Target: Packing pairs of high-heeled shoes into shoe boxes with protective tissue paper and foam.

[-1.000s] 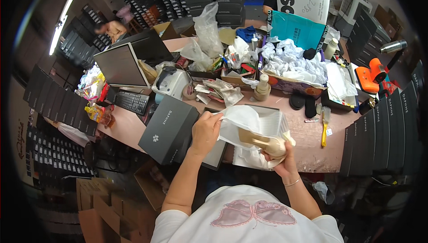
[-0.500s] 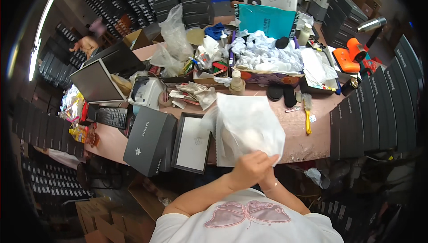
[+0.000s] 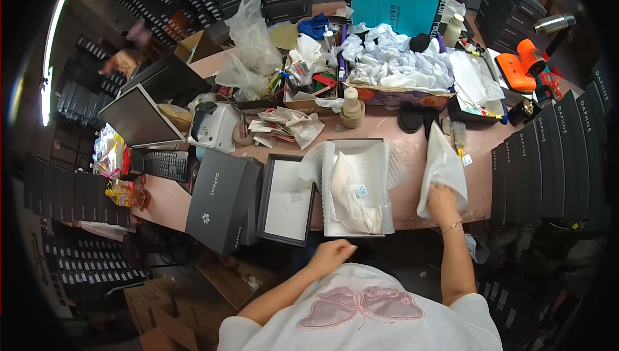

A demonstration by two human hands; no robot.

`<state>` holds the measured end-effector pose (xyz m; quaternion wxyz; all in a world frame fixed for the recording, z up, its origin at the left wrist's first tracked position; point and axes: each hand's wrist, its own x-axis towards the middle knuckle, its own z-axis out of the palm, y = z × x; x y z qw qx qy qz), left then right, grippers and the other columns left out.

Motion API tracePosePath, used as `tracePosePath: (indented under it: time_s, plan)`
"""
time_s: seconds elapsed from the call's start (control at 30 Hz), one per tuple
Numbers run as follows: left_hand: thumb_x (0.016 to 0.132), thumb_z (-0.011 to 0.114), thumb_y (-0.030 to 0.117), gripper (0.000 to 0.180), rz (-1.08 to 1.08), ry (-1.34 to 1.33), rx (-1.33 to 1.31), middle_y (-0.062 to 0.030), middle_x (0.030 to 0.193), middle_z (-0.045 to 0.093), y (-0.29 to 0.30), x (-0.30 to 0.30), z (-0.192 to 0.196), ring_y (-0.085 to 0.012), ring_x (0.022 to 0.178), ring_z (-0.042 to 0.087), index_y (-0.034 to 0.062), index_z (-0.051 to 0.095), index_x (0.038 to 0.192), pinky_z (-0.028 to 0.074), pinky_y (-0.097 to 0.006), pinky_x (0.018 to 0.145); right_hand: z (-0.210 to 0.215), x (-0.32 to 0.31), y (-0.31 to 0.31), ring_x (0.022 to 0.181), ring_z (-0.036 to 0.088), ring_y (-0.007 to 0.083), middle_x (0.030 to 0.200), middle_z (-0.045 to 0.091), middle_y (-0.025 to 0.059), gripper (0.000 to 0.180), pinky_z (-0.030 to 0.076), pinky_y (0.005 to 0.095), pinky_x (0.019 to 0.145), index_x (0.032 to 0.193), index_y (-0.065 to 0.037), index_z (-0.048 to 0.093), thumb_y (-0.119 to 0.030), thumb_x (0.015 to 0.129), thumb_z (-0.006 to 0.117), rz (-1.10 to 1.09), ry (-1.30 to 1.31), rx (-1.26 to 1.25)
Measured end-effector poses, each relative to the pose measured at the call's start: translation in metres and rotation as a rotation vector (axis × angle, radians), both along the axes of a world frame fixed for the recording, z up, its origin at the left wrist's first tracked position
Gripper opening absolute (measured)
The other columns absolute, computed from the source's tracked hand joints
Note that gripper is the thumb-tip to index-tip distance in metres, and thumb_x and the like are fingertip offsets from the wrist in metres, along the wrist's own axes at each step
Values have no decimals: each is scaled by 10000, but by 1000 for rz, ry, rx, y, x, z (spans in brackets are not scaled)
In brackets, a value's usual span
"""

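Note:
An open shoe box stands at the table's front edge, with translucent padded wrap spilling over its sides. Inside lies a cream-coloured shoe, with a small white and blue tag on it. To the right of the box, my right hand grips a thin white sheet by its lower part; the sheet is folded into a pointed shape, and I cannot tell whether it is a bag. My left hand is in front of the box, fingers curled, nothing visible in it.
A box lid lies left of the shoe box, next to a closed dark grey box. Dark boxes are stacked at right. Behind are a carton of crumpled paper, a bottle, a label printer and a brush.
Both hands held the white sheet over the shoe box; now the right hand has carried it off to the right. My left hand has let go and drawn back, and the shoe is uncovered.

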<state>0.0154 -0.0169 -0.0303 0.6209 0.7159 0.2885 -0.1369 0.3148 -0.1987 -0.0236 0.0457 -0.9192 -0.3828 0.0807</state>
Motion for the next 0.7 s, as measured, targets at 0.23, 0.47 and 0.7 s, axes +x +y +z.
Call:
tracePosePath:
  time_s: [0.23, 0.47, 0.7]
  plan:
    - [906, 631, 337, 308, 999, 124, -547, -28, 964, 616, 36, 14, -61, -147, 889, 558, 82, 608, 1077, 445, -387, 781, -38, -112, 129, 1030, 567, 397, 1141, 584, 246, 553, 474, 423, 882, 1225, 62, 500, -274, 817, 665, 162, 519, 161]
    - [880, 656, 364, 344, 974, -15, -543, -57, 1075, 573, 50, 2, -85, -208, 1069, 503, 108, 566, 1091, 369, -510, 921, -125, -102, 126, 880, 614, 364, 959, 599, 228, 273, 511, 457, 743, 1040, 10, 545, -173, 842, 590, 294, 437, 702]
    - [878, 656, 356, 348, 971, 243, -651, -38, 1038, 602, 37, -9, -105, -195, 976, 539, 91, 580, 1090, 373, -466, 915, -108, -77, 155, 790, 633, 396, 909, 590, 248, 148, 524, 447, 686, 952, -2, 518, -89, 836, 545, 282, 342, 61]
